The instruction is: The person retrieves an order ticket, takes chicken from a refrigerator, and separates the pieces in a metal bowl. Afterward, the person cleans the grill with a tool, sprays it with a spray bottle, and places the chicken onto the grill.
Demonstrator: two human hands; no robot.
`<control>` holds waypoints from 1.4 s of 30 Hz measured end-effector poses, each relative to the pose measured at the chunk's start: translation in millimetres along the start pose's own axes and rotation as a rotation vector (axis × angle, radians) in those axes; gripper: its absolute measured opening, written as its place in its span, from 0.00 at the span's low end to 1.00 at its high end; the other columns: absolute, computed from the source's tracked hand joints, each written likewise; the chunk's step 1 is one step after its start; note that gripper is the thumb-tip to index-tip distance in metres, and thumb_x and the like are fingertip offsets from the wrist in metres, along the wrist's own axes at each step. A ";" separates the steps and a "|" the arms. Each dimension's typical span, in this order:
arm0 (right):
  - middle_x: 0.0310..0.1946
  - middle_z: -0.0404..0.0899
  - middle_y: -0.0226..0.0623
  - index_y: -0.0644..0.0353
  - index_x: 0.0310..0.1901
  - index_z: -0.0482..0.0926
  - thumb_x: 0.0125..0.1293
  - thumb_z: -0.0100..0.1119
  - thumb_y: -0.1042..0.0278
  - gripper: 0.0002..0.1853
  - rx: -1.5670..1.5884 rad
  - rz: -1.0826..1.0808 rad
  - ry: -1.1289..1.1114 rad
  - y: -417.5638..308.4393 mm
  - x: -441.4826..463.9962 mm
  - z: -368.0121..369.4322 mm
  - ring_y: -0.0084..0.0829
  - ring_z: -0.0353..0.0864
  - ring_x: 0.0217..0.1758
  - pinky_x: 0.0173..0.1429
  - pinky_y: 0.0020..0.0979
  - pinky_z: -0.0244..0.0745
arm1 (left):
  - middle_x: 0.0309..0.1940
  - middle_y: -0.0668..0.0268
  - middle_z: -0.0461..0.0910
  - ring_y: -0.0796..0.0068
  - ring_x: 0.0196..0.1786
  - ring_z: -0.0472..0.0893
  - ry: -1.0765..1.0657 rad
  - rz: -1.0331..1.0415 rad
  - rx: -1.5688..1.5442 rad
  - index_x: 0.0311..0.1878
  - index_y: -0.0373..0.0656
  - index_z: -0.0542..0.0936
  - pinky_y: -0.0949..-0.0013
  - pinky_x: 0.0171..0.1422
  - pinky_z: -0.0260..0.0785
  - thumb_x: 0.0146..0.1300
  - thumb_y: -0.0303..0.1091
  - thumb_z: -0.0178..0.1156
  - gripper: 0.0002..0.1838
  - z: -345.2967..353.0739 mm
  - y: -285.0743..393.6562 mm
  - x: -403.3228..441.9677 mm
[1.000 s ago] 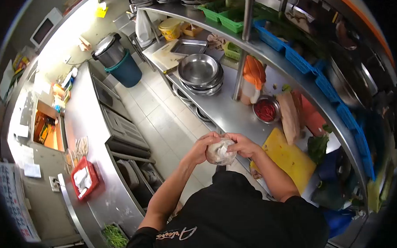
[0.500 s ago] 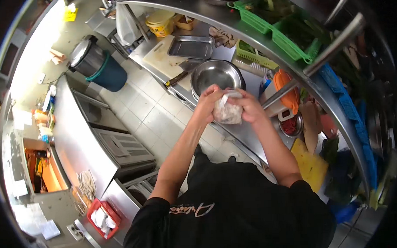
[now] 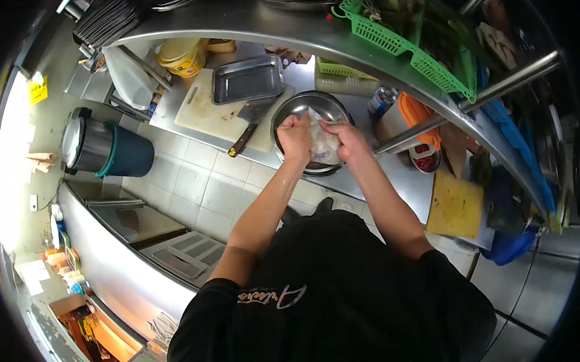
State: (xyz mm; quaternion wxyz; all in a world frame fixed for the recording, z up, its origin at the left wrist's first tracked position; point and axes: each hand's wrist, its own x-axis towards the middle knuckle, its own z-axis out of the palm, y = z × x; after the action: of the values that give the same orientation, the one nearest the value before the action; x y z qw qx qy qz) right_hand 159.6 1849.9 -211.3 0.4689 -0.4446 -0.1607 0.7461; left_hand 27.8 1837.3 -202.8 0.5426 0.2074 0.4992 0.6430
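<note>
You have now brought the plastic bag [image 3: 324, 146] over the metal bowl [image 3: 329, 102], so these two are together; your left hand [image 3: 295, 139] and right hand [image 3: 348, 141] pinch its opposite sides.

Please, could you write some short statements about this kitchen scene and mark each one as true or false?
1. The left hand and right hand both hold the plastic bag. True.
2. The knife lies inside the metal bowl. False: the knife lies left of the bowl.
3. The green basket is on the upper shelf. True.
4. The yellow cutting board lies left of the bowl. False: it lies to the right.
</note>
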 end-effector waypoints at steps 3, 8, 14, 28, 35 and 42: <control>0.45 0.81 0.43 0.66 0.49 0.76 0.55 0.70 0.79 0.19 0.047 -0.024 0.024 1.8 -6.3 5.9 0.38 0.82 0.49 0.55 0.44 0.79 | 0.15 0.78 0.66 0.88 0.19 0.64 -0.071 0.052 0.284 0.17 0.49 0.66 0.77 0.23 0.55 0.61 0.37 0.70 0.23 -8.7 -4.7 18.5; 0.41 0.81 0.40 0.66 0.43 0.77 0.63 0.64 0.71 0.11 0.178 0.172 -0.134 -12.0 1.0 -2.6 0.36 0.83 0.48 0.55 0.41 0.79 | 0.46 0.60 0.75 0.72 0.47 0.79 -0.460 -0.131 0.426 0.63 0.35 0.61 0.71 0.42 0.76 0.58 0.39 0.73 0.37 -18.9 30.3 9.5; 0.35 0.76 0.33 0.60 0.34 0.75 0.61 0.65 0.72 0.07 -0.147 -0.156 -0.319 -20.0 2.2 -13.4 0.29 0.77 0.39 0.47 0.32 0.74 | 0.44 0.61 0.78 0.74 0.45 0.79 -0.456 -0.158 0.187 0.57 0.37 0.70 0.71 0.47 0.75 0.58 0.23 0.66 0.24 -11.5 27.0 1.0; 0.50 0.67 0.43 0.63 0.34 0.67 0.40 0.82 0.61 0.30 -1.345 -0.747 -0.274 -44.0 -54.2 -8.7 0.42 0.71 0.52 0.55 0.36 0.69 | 0.41 0.53 0.80 0.63 0.43 0.80 -0.379 0.234 0.852 0.48 0.32 0.76 0.65 0.49 0.72 0.48 0.32 0.69 0.24 -6.4 3.0 42.0; 0.37 0.79 0.44 0.65 0.35 0.75 0.40 0.80 0.61 0.26 -1.285 -0.659 0.050 -32.7 -41.0 -4.8 0.44 0.80 0.40 0.45 0.36 0.74 | 0.38 0.55 0.84 0.67 0.40 0.83 -0.470 0.125 0.502 0.43 0.31 0.80 0.65 0.46 0.74 0.54 0.31 0.66 0.16 -18.1 -7.0 50.0; 0.27 0.78 0.31 0.64 0.30 0.76 0.50 0.76 0.69 0.15 -0.732 -0.199 -0.046 -30.4 -35.3 -14.9 0.25 0.80 0.32 0.38 0.29 0.79 | 0.48 0.57 0.78 0.68 0.45 0.82 -0.737 -0.389 0.305 0.54 0.33 0.69 0.63 0.47 0.81 0.63 0.29 0.65 0.21 -18.2 68.1 9.2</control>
State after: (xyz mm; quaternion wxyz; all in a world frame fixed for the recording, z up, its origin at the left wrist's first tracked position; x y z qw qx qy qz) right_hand 194.5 1832.9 -181.5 0.3454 -0.5481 -0.4694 0.5999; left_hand -23.3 1844.0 -153.8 0.7583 0.4027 0.3914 0.3310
